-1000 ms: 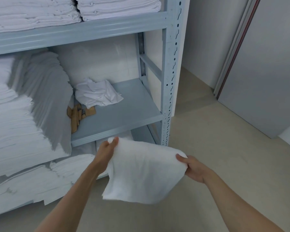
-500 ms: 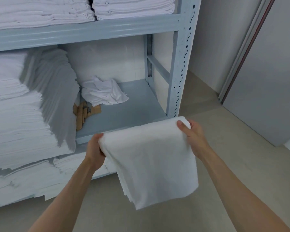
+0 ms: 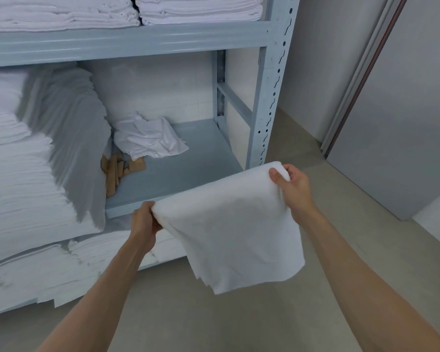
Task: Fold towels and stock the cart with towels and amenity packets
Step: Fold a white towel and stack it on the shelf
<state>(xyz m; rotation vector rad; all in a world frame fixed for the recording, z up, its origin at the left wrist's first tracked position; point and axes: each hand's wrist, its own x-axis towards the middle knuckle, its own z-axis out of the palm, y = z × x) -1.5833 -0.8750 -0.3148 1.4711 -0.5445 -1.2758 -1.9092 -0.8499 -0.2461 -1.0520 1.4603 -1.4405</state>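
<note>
Right fingers: the thumb lies on the near face of the white towel (image 3: 234, 229) at its upper right corner, and the other fingers curl behind the cloth, pinching it.
Right hand (image 3: 294, 188): raised higher than the other hand, just in front of the grey shelf upright (image 3: 267, 102), knuckles turned to the right.
Right arm: bare forearm runs from the lower right corner up and leftward to the wrist, nearly straight.
Left fingers: wrapped round the towel's upper left corner; the fingertips are hidden behind the cloth.
Left hand (image 3: 144, 224): lower than the right, back of the hand facing the camera, just below the front lip of the middle shelf (image 3: 183, 171).
Left arm: bare forearm rises from the bottom left edge toward the wrist.
Towel: held in the air between both hands, top edge slanting up to the right, lower part hanging free with layered edges showing at the bottom.
Shelf contents: a crumpled white cloth (image 3: 150, 138) and brown packets (image 3: 117, 168) lie on the middle shelf beside tall stacks of folded linen (image 3: 36, 158).
</note>
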